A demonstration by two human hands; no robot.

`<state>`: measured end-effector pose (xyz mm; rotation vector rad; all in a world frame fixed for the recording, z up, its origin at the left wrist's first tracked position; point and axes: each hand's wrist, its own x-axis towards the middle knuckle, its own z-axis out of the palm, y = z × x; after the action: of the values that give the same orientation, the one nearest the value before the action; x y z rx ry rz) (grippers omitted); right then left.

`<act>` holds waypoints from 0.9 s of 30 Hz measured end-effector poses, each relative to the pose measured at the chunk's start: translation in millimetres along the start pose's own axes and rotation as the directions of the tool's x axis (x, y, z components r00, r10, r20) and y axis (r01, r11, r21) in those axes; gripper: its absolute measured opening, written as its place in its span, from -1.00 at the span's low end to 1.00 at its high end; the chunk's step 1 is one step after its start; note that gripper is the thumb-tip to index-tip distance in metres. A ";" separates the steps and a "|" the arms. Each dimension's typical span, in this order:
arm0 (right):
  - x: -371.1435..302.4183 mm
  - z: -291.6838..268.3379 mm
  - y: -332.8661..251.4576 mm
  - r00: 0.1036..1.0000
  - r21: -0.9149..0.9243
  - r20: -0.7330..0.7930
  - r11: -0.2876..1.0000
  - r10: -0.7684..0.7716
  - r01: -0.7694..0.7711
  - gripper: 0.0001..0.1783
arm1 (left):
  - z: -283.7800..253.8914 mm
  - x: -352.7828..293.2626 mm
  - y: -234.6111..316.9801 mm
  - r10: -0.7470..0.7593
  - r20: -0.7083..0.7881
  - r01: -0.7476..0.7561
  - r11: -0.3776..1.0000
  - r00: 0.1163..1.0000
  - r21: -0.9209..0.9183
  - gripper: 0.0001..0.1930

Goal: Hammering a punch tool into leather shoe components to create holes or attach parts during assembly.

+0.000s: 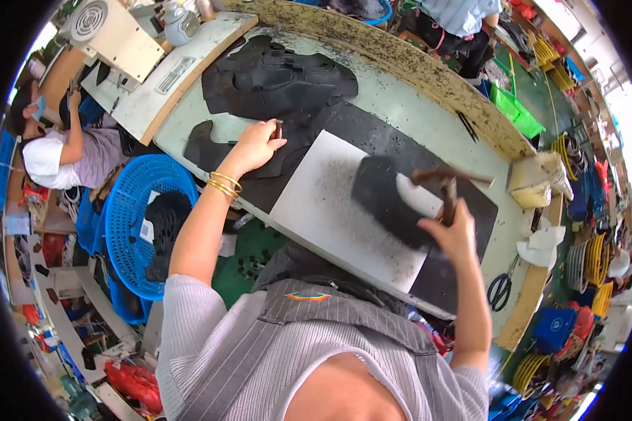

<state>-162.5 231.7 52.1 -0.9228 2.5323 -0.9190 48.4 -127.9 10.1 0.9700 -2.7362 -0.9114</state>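
Blurred by motion, my right hand (453,228) grips a hammer (449,189) by its handle, above the right part of a white board (323,203). Beneath it on the board lies a dark, sole-shaped piece (379,193), partly hidden by the hammer and hand. A white patch (416,196) shows beside that piece. My left hand (258,146) is closed, off the board's upper left edge, pinching a short, dark, rod-like tool (279,129). Just beyond it lies a pile of black cut pieces (274,81); one more black piece (201,144) sits left of my wrist.
A black mat (372,126) lies under the board, on a pale workbench with a raised wooden rim (400,56). Scissors (500,289) lie at the right, tweezers (467,126) farther back. A blue basket (151,165) holds black pieces at left. A co-worker (70,147) sits beyond it.
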 end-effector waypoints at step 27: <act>-87.2 17.8 1.4 0.996 0.001 0.082 1.000 -0.029 0.029 -0.71 | 125.7 -31.8 159.8 0.264 0.084 -0.112 0.648 0.961 -0.753 -0.95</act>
<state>-89.4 281.5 42.4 -0.9789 2.4562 -0.8714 -48.2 53.6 1.6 0.4265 -2.1239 -1.9256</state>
